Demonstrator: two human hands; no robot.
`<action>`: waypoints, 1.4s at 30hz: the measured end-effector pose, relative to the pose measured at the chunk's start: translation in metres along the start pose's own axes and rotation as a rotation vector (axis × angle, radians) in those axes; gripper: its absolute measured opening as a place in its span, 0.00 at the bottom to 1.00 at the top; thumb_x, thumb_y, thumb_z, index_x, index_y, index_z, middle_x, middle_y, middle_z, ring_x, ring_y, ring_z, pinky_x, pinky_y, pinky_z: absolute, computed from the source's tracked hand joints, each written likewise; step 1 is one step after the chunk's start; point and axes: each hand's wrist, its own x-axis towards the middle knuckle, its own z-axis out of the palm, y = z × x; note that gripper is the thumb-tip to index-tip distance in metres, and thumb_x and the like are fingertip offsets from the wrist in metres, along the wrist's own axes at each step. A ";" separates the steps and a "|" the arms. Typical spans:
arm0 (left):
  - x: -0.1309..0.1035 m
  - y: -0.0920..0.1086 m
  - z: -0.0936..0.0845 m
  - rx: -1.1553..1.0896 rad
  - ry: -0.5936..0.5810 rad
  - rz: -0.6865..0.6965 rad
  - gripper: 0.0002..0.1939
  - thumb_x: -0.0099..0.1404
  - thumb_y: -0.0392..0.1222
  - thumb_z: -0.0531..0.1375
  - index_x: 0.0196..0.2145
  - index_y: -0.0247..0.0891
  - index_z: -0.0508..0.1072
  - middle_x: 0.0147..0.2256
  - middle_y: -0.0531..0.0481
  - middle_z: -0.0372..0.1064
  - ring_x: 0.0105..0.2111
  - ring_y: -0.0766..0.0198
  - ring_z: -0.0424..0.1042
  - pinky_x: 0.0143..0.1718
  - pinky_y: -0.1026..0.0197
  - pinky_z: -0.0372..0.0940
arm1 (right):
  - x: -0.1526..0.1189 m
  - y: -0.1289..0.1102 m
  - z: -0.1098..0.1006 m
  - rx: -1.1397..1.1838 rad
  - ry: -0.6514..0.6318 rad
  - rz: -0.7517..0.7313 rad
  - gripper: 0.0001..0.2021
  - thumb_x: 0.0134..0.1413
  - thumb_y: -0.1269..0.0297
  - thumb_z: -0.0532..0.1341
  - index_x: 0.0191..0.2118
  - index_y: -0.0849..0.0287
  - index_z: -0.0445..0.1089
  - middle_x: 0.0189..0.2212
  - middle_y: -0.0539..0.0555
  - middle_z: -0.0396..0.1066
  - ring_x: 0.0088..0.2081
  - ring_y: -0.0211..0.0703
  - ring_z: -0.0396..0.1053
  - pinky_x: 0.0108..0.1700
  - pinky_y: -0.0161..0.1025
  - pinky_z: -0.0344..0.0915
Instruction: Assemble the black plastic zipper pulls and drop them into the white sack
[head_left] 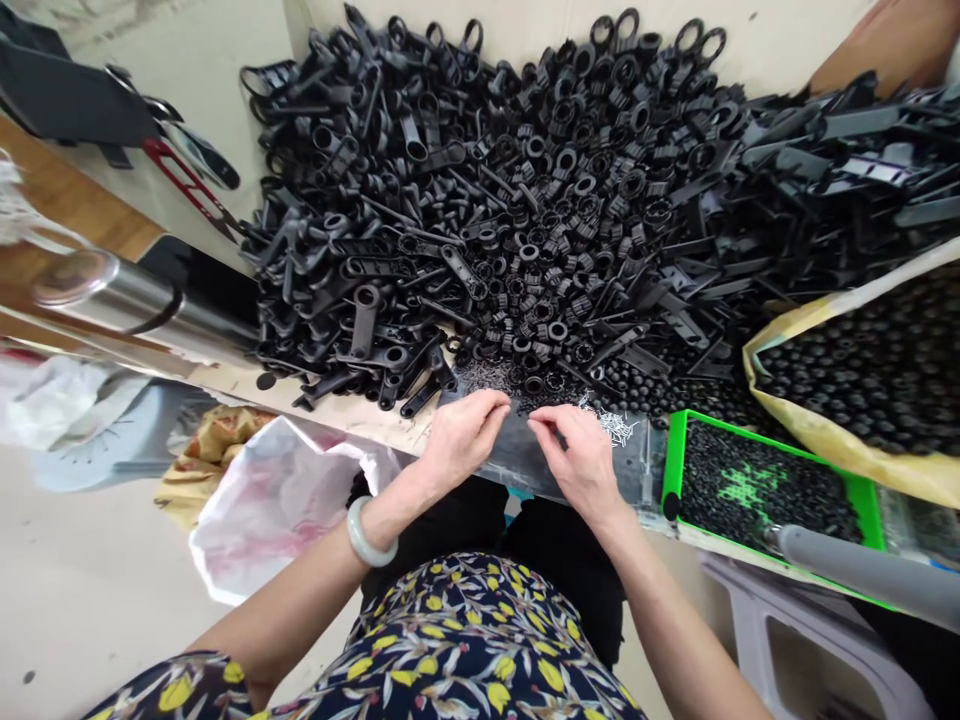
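My left hand (466, 432) and my right hand (581, 455) face each other over a dark work plate (521, 462), a small gap between their fingertips. Thumb and fingers of each are pinched together; anything between them is too small to make out. Just beyond the left fingertips lies a heap of tiny parts (484, 376). Thin silvery pins (616, 428) are scattered beside my right hand. Behind them rises a big pile of black plastic parts: long arm-shaped pieces (365, 318) on the left, ribbed rings (557, 330) in the middle, flat lever-like pieces (682, 322) on the right.
At right, a green tray (676, 450) holds small black pieces, with a grey cylindrical handle (862, 568) across its corner. A yellowish bag (840, 440) of black balls stands behind. Left are a steel flask (112, 290), a red-handled tool (180, 180) and a white bag (277, 510).
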 end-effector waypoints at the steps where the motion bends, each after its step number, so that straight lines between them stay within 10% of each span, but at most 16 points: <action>1: -0.001 0.006 -0.003 -0.146 -0.021 -0.076 0.08 0.76 0.42 0.57 0.43 0.40 0.76 0.38 0.49 0.80 0.35 0.63 0.78 0.40 0.62 0.68 | -0.002 -0.002 -0.002 0.108 0.024 0.045 0.06 0.73 0.61 0.60 0.44 0.53 0.75 0.40 0.52 0.80 0.39 0.44 0.76 0.45 0.44 0.67; 10: -0.011 0.031 -0.001 -1.128 -0.250 -0.583 0.19 0.65 0.56 0.68 0.35 0.35 0.77 0.30 0.48 0.78 0.26 0.67 0.75 0.29 0.66 0.65 | -0.007 -0.015 -0.006 0.524 0.093 0.246 0.04 0.67 0.62 0.65 0.41 0.52 0.78 0.38 0.51 0.79 0.38 0.43 0.76 0.41 0.40 0.73; 29: -0.030 0.046 0.026 -1.235 -0.014 -0.712 0.17 0.63 0.53 0.71 0.35 0.34 0.80 0.30 0.48 0.79 0.26 0.69 0.74 0.30 0.67 0.66 | -0.021 -0.015 -0.008 0.193 0.075 0.009 0.06 0.71 0.66 0.61 0.45 0.51 0.76 0.39 0.55 0.80 0.42 0.47 0.78 0.47 0.47 0.75; 42: -0.033 0.044 0.022 -1.354 -0.155 -0.715 0.18 0.61 0.52 0.73 0.36 0.32 0.81 0.29 0.47 0.79 0.25 0.70 0.73 0.29 0.68 0.65 | -0.020 -0.014 -0.015 0.421 0.028 0.127 0.04 0.68 0.66 0.65 0.43 0.51 0.79 0.40 0.53 0.78 0.42 0.46 0.76 0.46 0.45 0.74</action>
